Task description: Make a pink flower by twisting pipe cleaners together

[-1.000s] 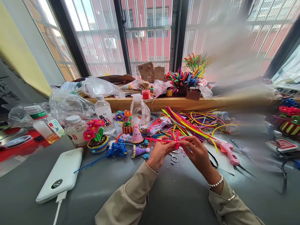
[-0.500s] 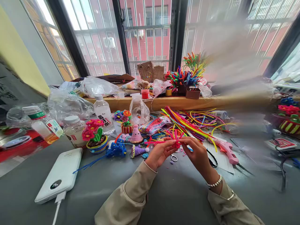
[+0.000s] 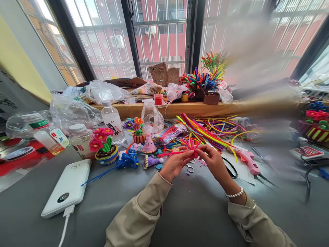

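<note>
Between my two hands, above the grey table, is a bright pink pipe cleaner flower [image 3: 191, 144] with loops spreading upward. A straight pink stem points left from it, past my left fingers. My left hand [image 3: 177, 163] pinches the flower from the left side, thumb against fingertips. From the right, my right hand [image 3: 212, 161] pinches the flower's edge with thumb and index finger. Small scissors [image 3: 190, 168] lie just beyond and below the hands, partly covered by my left fingers. A heap of colourful pipe cleaners [image 3: 203, 132] lies behind them.
A pink glue gun [image 3: 248, 159] lies right of my right hand. On the left are a white power bank [image 3: 67, 187] with its cable, a potted pink flower [image 3: 102, 147], blue pipe cleaner pieces [image 3: 128, 160], a purple cone [image 3: 151, 162] and a water bottle [image 3: 113, 121].
Both hands keep hold of the pink flower, and my right fingers have shifted slightly on its edge. The camera view has tilted a little.
</note>
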A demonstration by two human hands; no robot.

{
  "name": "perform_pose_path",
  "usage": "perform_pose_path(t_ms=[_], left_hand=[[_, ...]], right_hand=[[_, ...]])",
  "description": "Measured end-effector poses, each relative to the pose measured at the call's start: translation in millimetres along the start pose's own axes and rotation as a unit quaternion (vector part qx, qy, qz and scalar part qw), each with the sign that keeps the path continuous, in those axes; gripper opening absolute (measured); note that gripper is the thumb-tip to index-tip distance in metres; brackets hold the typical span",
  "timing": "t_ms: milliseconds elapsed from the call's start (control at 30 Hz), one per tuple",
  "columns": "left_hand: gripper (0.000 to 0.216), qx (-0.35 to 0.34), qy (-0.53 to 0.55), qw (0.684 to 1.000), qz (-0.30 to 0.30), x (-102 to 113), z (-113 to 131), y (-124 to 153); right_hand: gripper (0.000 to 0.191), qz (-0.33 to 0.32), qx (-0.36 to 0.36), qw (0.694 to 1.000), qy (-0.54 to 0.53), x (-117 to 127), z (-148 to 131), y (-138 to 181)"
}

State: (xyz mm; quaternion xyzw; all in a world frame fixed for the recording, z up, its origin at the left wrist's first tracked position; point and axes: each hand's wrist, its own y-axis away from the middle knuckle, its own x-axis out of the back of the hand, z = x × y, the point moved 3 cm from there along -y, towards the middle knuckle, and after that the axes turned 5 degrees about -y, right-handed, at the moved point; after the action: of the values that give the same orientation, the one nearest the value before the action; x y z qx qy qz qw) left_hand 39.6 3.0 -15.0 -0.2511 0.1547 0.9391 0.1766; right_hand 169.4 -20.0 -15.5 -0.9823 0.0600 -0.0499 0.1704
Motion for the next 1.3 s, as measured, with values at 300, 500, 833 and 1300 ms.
perform_pose_path(t_ms=[300,500,833,1300], left_hand=[[0.023,0.003,-0.014,1.000,0.010,-1,1,1],[0.026,-0.001,-0.028,0.999,0.015,0,1,1],[0.023,0.010,-0.039,0.999,0.009,1,-1,0],[0.032,0.000,-0.037,0.999,0.022,1,-1,0]], right_hand=[[0.021,-0.017,-0.036,0.997,-0.060,3,3,-4],[0.016,-0.076,-0.002,0.997,-0.006,9,-4,-5],[0.017,-0.130,0.009,0.991,0.043,13,-6,-6],[0.020,-0.101,0.027,0.991,0.079,10,-8,-7]])
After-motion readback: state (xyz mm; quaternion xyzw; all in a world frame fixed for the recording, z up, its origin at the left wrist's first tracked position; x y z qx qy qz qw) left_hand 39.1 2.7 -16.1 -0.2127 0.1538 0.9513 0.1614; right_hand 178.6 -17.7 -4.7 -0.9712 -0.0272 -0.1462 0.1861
